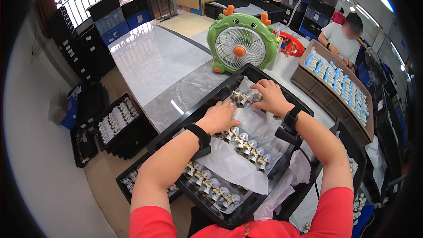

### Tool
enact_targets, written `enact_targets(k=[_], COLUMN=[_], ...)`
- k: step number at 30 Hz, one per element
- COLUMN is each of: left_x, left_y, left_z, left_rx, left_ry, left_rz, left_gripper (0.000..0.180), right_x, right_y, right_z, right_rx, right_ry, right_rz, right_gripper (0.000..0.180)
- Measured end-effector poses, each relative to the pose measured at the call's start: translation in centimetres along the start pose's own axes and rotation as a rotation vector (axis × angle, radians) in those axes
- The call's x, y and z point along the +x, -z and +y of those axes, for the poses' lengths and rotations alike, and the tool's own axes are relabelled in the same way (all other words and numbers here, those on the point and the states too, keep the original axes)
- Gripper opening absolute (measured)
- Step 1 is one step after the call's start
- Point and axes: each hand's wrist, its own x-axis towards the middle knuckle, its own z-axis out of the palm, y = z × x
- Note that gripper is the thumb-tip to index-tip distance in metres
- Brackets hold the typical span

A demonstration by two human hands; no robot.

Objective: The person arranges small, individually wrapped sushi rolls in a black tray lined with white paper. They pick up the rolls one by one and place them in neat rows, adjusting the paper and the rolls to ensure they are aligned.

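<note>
A black tray [194, 119] lies in front of me, lined with thin white paper [264, 128] and holding rows of small figurines [249, 145] with pale blue-grey heads and yellow-gold details. At its far end is a short row of figurines [240, 98]. My right hand [272, 98] bends its fingers and thumb around the right end of that row, gripping a figurine. Close by on the left, my left hand [219, 117] rests over the paper, thumb and fingers apart, fingertips beside the same row. Paper partly covers the nearer figurines [213, 189].
A green cartoon fan [240, 39] stands just beyond the tray. To the right, a brown crate [304, 79] holds blue-and-white pieces, with a co-worker [348, 35] behind it. Black trays of figurines [119, 119] are stacked on the left floor. A red basket [291, 44] sits behind the fan.
</note>
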Motion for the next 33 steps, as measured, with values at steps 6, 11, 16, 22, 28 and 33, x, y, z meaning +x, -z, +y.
enact_targets(k=[6, 11, 16, 22, 28, 33], left_x=[0.1, 0.1, 0.0, 0.1, 0.1, 0.1], left_y=[-0.5, -0.3, -0.8, -0.8, -0.9, -0.5], left_z=[0.0, 0.1, -0.5, -0.3, -0.4, -0.5], left_rx=[-0.031, -0.043, -0.046, -0.06, -0.04, -0.049], left_ry=[-0.008, 0.003, -0.036, -0.045, -0.035, -0.032], left_rz=[0.014, -0.007, 0.116, 0.117, 0.129, 0.098], left_gripper=[0.059, 0.06, 0.056, 0.056, 0.054, 0.051], right_x=[-1.3, -0.8, -0.7, -0.9, -0.9, -1.9], right_y=[-0.2, -1.6, -0.7, 0.8, -0.3, 1.9], right_z=[1.2, 1.0, 0.3, -1.4, -0.3, 0.3], right_rx=[-0.079, -0.066, 0.023, 0.009, 0.147, 0.079], right_ry=[-0.049, -0.123, -0.157, -0.107, -0.168, -0.196], right_rz=[-0.144, -0.131, -0.062, -0.198, -0.227, -0.174], right_gripper=[0.063, 0.056, 0.052, 0.055, 0.062, 0.068])
